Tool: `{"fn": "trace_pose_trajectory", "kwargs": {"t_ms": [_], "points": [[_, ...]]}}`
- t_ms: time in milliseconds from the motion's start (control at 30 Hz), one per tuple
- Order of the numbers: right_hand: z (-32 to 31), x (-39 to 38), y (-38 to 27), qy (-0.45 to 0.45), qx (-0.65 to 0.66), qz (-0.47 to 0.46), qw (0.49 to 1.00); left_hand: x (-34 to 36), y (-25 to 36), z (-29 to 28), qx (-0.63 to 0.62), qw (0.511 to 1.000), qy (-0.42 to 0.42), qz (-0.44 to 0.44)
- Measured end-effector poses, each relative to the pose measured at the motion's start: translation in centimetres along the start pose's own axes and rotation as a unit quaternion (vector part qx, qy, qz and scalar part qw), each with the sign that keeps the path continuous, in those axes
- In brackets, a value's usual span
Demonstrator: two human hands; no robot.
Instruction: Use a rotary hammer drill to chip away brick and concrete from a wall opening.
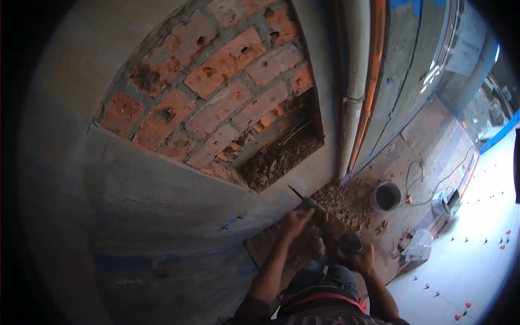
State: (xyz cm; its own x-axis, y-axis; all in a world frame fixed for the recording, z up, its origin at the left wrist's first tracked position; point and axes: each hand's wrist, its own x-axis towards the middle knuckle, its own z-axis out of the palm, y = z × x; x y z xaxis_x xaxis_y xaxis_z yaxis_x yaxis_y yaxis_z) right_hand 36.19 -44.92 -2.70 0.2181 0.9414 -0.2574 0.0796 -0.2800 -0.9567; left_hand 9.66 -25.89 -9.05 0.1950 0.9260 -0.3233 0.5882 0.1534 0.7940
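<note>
A demolition hammer [337, 234] with a pointed chisel bit [297, 193] is held across in front of my body. My left hand [296, 222] is closed round its front end, just behind the bit. At the rear, my right hand [362, 260] grips the handle, its fingers partly hidden by the tool. The bit points up and left toward an opening of exposed red brickwork [225, 64] in the grey wall [162, 184]. Broken bricks and loose rubble [281, 158] lie in a dark hollow at the opening's lower corner. The bit's tip appears apart from the bricks.
A pale pipe [355, 81] and an orange pipe [375, 65] run up the wall. Brick debris [346, 208] covers the floor near a dark bucket [387, 196]. Farther right are a cable [441, 184], a second bucket [445, 201], a clear plastic bag [420, 246] and white flooring [466, 260].
</note>
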Motion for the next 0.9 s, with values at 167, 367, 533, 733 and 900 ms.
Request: {"fn": "trace_pose_trajectory", "kwargs": {"t_ms": [167, 367, 533, 733, 900], "points": [[-2.8, -1.8, 8.4, 0.024, -0.338, 0.129, 0.932, 10.9, 6.5, -13.6, -0.337, 0.91, 0.236, 0.046], [-9.0, -9.4, 25.5, 0.057, -0.489, 0.136, 0.86, 18.8, 7.8, -17.1, -0.472, 0.833, 0.266, 0.115], [-11.1, -17.5, 23.0, 0.043, -0.467, 0.295, 0.832, 19.0, 5.3, -18.6, -0.534, 0.759, 0.327, 0.177], [-11.3, -22.9, 20.9, 0.08, -0.397, 0.342, 0.848, 19.5, 6.8, -17.9, -0.496, 0.796, 0.31, 0.155], [-8.1, -24.2, 19.9, 0.103, -0.31, 0.376, 0.867, 18.7, 2.4, -15.6, -0.439, 0.837, 0.28, 0.168]]}}
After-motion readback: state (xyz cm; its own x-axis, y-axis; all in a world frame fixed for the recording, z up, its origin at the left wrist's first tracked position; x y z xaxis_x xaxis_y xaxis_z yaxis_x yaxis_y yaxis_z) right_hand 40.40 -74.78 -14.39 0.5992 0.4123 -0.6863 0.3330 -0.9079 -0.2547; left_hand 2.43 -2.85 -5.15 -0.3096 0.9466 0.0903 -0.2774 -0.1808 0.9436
